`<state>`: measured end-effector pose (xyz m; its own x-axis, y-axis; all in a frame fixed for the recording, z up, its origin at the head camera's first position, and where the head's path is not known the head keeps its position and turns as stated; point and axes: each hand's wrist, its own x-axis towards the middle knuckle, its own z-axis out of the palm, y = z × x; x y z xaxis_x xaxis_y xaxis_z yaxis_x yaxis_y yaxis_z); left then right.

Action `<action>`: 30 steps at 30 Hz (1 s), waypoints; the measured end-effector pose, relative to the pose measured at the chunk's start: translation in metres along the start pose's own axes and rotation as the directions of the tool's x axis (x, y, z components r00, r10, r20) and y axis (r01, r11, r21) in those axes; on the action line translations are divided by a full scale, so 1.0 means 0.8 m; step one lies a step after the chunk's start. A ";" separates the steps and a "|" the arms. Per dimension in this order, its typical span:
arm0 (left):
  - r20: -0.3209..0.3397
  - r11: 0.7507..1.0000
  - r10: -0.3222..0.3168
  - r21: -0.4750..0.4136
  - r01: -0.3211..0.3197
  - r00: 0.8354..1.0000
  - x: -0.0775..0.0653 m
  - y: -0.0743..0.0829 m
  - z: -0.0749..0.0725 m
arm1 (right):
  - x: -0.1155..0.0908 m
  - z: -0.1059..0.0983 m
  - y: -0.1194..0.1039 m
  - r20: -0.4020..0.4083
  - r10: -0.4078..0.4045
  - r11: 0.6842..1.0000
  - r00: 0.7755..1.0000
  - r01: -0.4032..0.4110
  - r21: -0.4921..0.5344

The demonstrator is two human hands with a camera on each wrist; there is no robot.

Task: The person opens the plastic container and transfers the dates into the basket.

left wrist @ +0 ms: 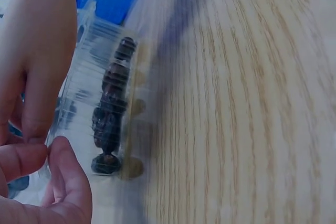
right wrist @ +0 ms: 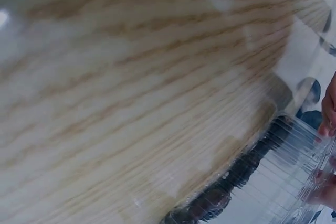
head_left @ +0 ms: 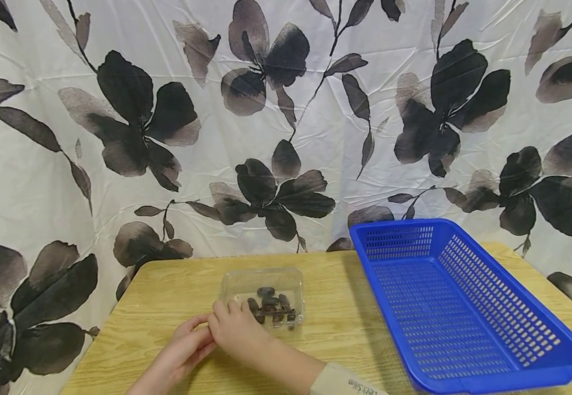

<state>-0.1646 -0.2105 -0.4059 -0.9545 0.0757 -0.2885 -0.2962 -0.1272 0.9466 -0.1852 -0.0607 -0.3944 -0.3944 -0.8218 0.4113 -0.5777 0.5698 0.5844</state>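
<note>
A clear plastic container (head_left: 238,278) stands on the table, holding several dark, oblong fruits that look like dates (head_left: 268,302). Both hands meet at its near left corner. My left hand (head_left: 187,346) pinches the container's edge between thumb and fingers. From the right, my right hand (head_left: 240,332) reaches across the front and grips the same corner, its fingers over the rim. In the left wrist view, the thumb and fingertips of the two hands almost touch at the container wall (left wrist: 84,98), and the dates (left wrist: 109,108) lie in a row along its bottom. The right wrist view shows the hands only partly.
A large blue perforated basket (head_left: 443,318) sits on the right side of the wood-grain table (head_left: 167,285). Behind the table hangs a white cloth (head_left: 345,131) with dark flower prints.
</note>
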 end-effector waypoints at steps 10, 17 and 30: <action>0.002 1.000 0.009 -0.016 -0.009 1.000 0.002 0.001 0.003 | 0.007 -0.007 0.007 0.109 0.004 0.998 0.994 -0.010 0.057; -0.037 1.000 0.003 -0.006 -0.003 0.999 0.002 0.000 0.003 | 0.013 -0.014 0.018 0.077 0.010 0.968 0.997 -0.029 0.248; -0.073 0.996 -0.072 -0.050 0.068 0.995 -0.003 0.006 0.003 | 0.003 -0.001 0.027 -0.074 0.143 0.737 0.987 -0.056 0.674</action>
<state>-0.1636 -0.2090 -0.4001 -0.9308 0.0118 -0.3653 -0.3619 -0.1711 0.9164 -0.1980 -0.0505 -0.3800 -0.4188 -0.7290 0.5415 -0.8850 0.4613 -0.0634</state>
